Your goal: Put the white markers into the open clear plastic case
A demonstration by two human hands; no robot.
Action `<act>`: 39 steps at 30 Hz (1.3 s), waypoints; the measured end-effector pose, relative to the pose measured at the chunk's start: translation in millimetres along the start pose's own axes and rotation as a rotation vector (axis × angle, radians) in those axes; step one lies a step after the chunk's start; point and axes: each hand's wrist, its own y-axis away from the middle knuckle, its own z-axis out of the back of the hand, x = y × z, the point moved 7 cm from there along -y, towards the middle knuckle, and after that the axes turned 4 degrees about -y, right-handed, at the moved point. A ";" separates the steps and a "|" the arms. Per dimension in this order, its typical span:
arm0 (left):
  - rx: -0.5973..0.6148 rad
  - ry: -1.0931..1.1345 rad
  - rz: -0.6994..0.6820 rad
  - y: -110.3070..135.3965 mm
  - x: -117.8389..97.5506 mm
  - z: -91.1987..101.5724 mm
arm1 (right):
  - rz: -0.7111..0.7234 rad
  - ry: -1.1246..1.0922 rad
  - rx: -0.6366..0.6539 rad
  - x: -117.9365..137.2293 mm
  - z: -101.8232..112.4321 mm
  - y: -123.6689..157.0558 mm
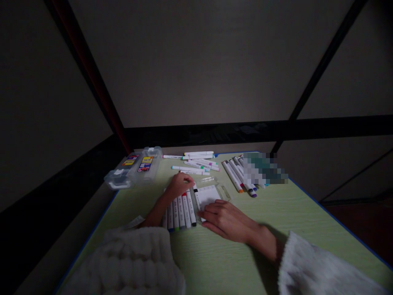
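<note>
A white marker with a black band (196, 194) slants along the left part of a clear plastic tray with a white sheet (211, 195). My left hand (180, 185) is closed, its fingertips at the marker's far end. My right hand (229, 220) has bent fingers closed at its near end, over the tray's front; the exact contact is partly hidden. Left of this marker, several white markers (180, 213) lie side by side in a row, with coloured ends toward me. My left hand covers the far ends of some of them.
Two clear plastic cases with labels (145, 164) sit at the table's back left. Loose white markers (196, 163) lie at the back middle. More markers (235, 174) form a group on the right, beside a pixelated patch. The pale green table (208, 262) has a blue edge.
</note>
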 end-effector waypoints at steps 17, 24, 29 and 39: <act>0.039 -0.008 0.026 2.6 -2.1 -1.0 | -0.064 -0.029 0.019 -9.5 0.0 2.9; 0.072 -0.019 0.011 3.2 -4.1 -1.7 | -0.068 -0.016 0.059 -12.9 -1.1 4.4; 0.076 -0.010 0.024 5.2 -7.2 0.8 | -0.070 -0.017 0.063 -13.7 -2.1 5.7; 0.091 -0.011 0.006 4.0 -4.5 -2.3 | -0.070 -0.055 0.059 -14.8 -3.1 6.0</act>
